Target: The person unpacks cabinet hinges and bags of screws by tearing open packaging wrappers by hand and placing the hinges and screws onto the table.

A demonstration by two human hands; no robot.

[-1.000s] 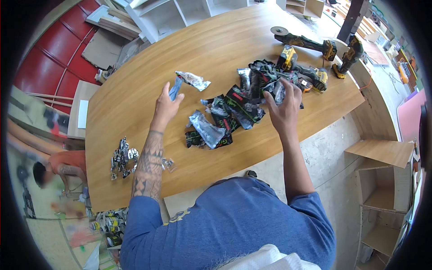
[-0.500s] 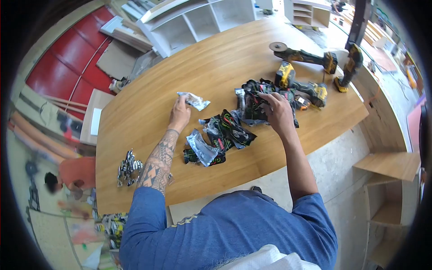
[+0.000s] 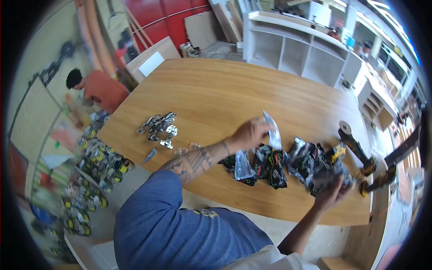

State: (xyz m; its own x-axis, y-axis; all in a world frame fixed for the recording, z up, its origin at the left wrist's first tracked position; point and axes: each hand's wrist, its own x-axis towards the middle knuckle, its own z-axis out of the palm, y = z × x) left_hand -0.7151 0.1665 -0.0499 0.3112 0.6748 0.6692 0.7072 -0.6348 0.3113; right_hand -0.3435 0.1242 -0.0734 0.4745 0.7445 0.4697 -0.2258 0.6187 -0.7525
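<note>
in the head view i have the left hand (image 3: 253,133) pinching a pale wrapper (image 3: 274,135), its length hanging down over the black packs (image 3: 276,168), which lie along the near edge of the table (image 3: 211,85), right of the middle. the right hand (image 3: 332,193) is over the near right corner, at the front of the silvery heap (image 3: 300,164); it is blurred, and i can't tell whether its fingers grip anything.

behind that heap i see a yellow battery (image 3: 336,153), and by the right edge a grinder (image 3: 356,147) and a drill (image 3: 379,182).

toward the left edge i see a pile of shiny metal parts (image 3: 158,123), with a small blue strip (image 3: 149,155) close to the near edge. past the left edge, a person in orange (image 3: 105,91) bends beside the table; beyond the far edge i see a white shelf (image 3: 291,53).
</note>
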